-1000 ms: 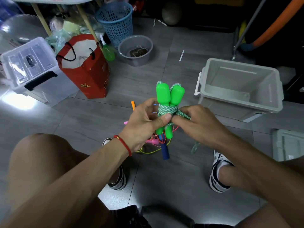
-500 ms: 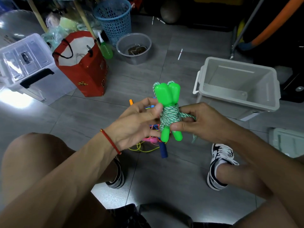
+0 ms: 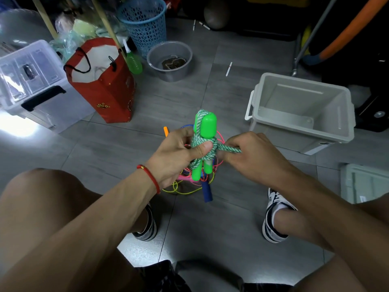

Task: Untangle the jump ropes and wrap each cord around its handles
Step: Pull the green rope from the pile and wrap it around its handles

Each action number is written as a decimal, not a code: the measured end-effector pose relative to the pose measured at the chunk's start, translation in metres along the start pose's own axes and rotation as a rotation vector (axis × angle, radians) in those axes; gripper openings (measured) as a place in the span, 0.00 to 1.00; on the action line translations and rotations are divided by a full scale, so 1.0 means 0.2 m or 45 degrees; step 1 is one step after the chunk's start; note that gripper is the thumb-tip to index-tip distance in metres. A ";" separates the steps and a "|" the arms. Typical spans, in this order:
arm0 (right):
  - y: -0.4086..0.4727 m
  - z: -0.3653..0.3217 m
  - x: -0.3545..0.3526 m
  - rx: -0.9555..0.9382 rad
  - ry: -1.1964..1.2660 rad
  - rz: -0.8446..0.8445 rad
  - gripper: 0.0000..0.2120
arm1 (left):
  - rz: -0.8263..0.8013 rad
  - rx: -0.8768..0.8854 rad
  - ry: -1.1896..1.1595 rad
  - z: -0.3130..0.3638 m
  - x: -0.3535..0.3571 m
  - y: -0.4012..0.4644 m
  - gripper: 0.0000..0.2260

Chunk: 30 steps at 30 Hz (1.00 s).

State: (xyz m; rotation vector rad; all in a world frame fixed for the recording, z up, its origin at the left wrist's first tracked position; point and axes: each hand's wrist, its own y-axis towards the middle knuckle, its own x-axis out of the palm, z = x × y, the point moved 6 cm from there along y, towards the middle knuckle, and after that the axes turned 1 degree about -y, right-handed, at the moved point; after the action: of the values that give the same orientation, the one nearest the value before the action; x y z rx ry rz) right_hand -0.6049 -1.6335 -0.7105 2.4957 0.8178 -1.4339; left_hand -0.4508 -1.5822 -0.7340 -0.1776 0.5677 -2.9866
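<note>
Since the earlier frame the cord end has been drawn out sideways to the right, the left hand (image 3: 174, 157) gripping the upright green handles (image 3: 205, 142) with thumb pressed on the wrapped cord (image 3: 203, 148), the right hand (image 3: 250, 154) pinching its free end.

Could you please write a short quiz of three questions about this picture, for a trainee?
1. True or false: the green handles lie on the floor.
2. Which hand pulls the free end of the green-white cord?
3. The grey bin is: A) full of ropes, B) holding no ropes, C) closed with a lid.

Key:
1. False; the left hand holds them up.
2. The right hand.
3. B; the other ropes lie tangled on the floor.
</note>
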 end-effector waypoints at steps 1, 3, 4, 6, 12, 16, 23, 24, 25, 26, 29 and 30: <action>0.00 0.00 0.00 0.000 0.010 -0.010 0.15 | 0.037 0.004 -0.007 0.00 0.00 0.00 0.13; -0.01 -0.02 -0.01 0.007 0.090 -0.023 0.14 | 0.097 -0.002 -0.049 -0.01 -0.01 0.01 0.15; -0.02 -0.04 -0.01 0.000 0.122 -0.019 0.14 | 0.114 -0.008 -0.062 -0.01 -0.01 0.01 0.16; -0.05 -0.08 0.01 -0.031 0.103 -0.006 0.13 | 0.143 -0.027 -0.096 -0.02 -0.02 0.00 0.17; -0.08 -0.18 0.00 -0.126 -0.225 0.169 0.21 | 0.194 -0.067 -0.273 -0.02 -0.01 -0.04 0.12; -0.06 -0.19 0.00 -0.206 -0.311 0.208 0.22 | 0.162 -0.070 -0.322 -0.01 0.00 -0.04 0.15; -0.08 -0.26 0.03 -0.290 -0.533 0.214 0.32 | 0.271 -0.084 -0.396 -0.06 0.01 -0.04 0.18; -0.09 -0.27 0.04 -0.268 -0.586 0.237 0.33 | 0.297 -0.075 -0.407 -0.06 0.01 -0.04 0.17; -0.10 -0.27 0.04 -0.236 -0.624 0.261 0.34 | 0.313 -0.068 -0.416 -0.06 0.03 -0.04 0.15; -0.10 -0.27 0.05 -0.216 -0.645 0.286 0.34 | 0.310 -0.066 -0.416 -0.05 0.04 -0.04 0.13; -0.05 -0.25 0.03 -0.169 -0.558 0.278 0.26 | 0.255 -0.094 -0.356 -0.05 0.08 -0.04 0.07; -0.03 -0.22 0.02 -0.143 -0.503 0.236 0.24 | 0.235 -0.111 -0.340 -0.05 0.08 -0.04 0.08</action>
State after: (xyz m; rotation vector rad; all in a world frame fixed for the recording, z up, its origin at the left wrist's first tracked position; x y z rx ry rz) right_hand -0.5733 -1.6108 -0.6898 2.0456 0.5574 -1.6809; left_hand -0.4675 -1.5737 -0.7381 -0.4930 0.6431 -2.7023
